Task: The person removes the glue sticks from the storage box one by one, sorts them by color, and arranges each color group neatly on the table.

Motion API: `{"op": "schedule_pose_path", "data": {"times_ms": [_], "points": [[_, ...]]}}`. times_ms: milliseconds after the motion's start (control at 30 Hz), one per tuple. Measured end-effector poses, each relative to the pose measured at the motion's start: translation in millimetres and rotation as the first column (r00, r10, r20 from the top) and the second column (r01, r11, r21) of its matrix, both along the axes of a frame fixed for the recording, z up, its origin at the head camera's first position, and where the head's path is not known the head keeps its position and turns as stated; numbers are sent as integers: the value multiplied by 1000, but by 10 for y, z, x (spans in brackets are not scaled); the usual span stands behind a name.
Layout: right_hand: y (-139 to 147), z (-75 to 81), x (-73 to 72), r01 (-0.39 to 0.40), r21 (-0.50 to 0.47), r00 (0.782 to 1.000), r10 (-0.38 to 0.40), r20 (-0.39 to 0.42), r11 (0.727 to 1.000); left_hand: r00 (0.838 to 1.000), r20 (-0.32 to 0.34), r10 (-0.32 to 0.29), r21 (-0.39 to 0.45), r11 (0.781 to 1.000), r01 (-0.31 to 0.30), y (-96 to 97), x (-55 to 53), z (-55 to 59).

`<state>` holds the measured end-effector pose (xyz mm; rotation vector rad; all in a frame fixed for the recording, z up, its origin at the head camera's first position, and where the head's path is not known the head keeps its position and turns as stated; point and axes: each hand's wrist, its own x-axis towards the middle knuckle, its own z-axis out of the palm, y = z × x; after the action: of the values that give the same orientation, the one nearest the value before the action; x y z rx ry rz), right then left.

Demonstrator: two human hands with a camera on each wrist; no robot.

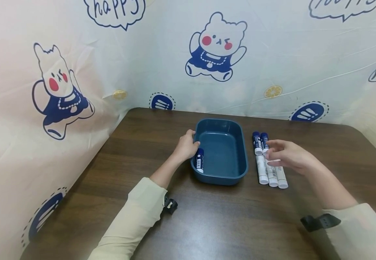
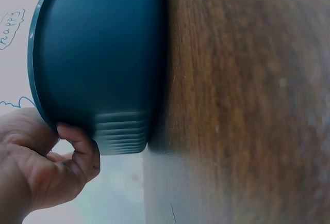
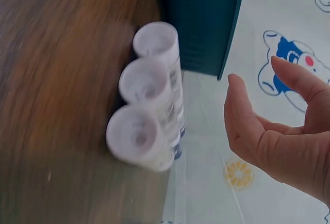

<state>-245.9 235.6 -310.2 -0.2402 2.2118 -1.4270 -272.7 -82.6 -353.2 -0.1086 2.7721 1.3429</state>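
My left hand (image 1: 185,146) grips the left rim of a dark teal plastic bin (image 1: 225,153), the thumb on one side of the wall and curled fingers on the other. Inside the bin, along its left wall, lies one blue-and-white glue stick (image 1: 199,161). My right hand (image 1: 288,155) hovers above the glue sticks to the right of the bin, thumb and fingers apart with nothing between them. Two blue glue sticks (image 1: 257,143) lie behind three white ones (image 1: 262,170). The right wrist view shows the hollow round ends of the white glue sticks (image 3: 135,133).
Everything stands on a dark brown wooden table (image 1: 136,137). A pale cloth backdrop (image 1: 162,47) with cartoon figures rises behind the table and along its left side. A black strap (image 1: 321,222) goes round the right wrist, and another (image 1: 170,205) round the left.
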Motion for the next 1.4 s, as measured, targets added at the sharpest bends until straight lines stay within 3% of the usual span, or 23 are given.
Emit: {"op": "schedule_pose_path", "data": {"times_ms": [400,633,1067,1400], "points": [[-353,4,-44,10,-115,999,-15,-37,993,1000,-16,-17,-9,1000,16,-9,-9,-21],[-582,-6,-60,-37,-171,999,35,-14,985,1000,-10,-14,-4,1000,14,-15,-9,-16],[-907,-42,-117,-76,-143,997,80,21,987,1000,-9,-13,12,1000,13,-19,0,1],[-1114,-163,-163,-98,-165,991,112,76,981,1000,-9,-22,12,1000,22,-13,-6,-3]]}}
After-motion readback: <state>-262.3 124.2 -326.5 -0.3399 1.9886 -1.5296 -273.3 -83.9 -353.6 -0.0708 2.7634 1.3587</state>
